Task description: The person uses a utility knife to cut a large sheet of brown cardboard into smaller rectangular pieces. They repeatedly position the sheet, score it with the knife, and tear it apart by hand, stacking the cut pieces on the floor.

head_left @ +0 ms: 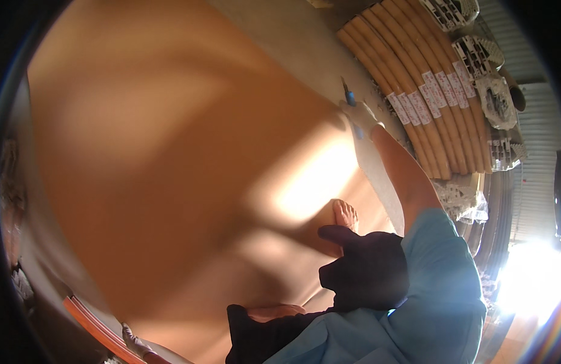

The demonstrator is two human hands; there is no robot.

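Note:
A large brown sheet point(159, 200) spreads across the floor, streaked with sunlight and shadow. My right hand point(360, 114), in a pale glove, is closed around a blue-handled knife point(350, 98) at the sheet's right edge. The knife's dark, narrow tip points away from me, and a bit of blue handle shows below the fist. At the lower left, my gloved left hand point(135, 341) lies by the sheet's near left edge, fingers stretched out, beside orange strips point(101, 333). Whether it presses on the sheet is hard to tell.
My bare foot point(345, 214) rests on the sheet. Several long brown tubes point(414, 73) with white labels lie side by side at the far right. Beyond them are grey slotted parts point(474, 54) and a corrugated wall point(538, 121). Bright light glares at the lower right.

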